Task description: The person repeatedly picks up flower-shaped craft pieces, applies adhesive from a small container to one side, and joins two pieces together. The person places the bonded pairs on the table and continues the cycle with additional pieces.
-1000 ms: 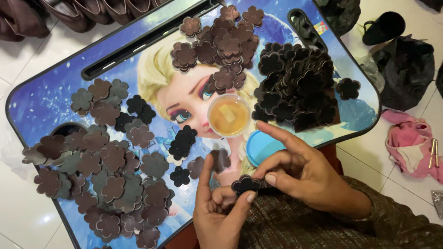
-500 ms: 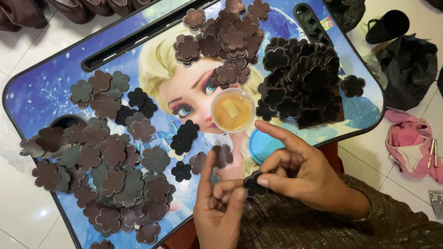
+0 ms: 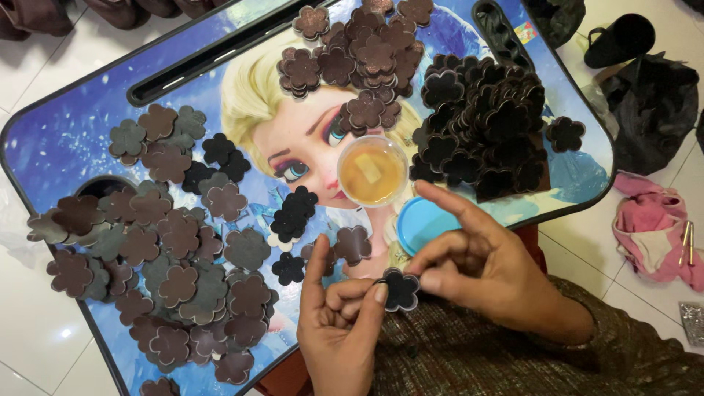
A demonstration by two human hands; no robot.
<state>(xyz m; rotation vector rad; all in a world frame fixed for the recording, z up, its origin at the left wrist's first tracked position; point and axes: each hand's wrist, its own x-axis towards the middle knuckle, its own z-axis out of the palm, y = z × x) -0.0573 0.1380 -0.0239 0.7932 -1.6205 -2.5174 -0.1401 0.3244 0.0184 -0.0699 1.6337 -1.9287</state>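
The black flower piece sits at lower centre of the frame, pinched between the left hand thumb and the right hand fingertips, both closed on its edges. The hold is shallow, so it could slip, or an elbow could tip the open glue cup just above.

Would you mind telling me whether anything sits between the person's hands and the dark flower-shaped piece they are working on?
Nothing visible does. The flower-shaped piece is already pinched directly between the left hand and the right hand, above the near edge of the lap tray, apart from the loose pieces lying there.
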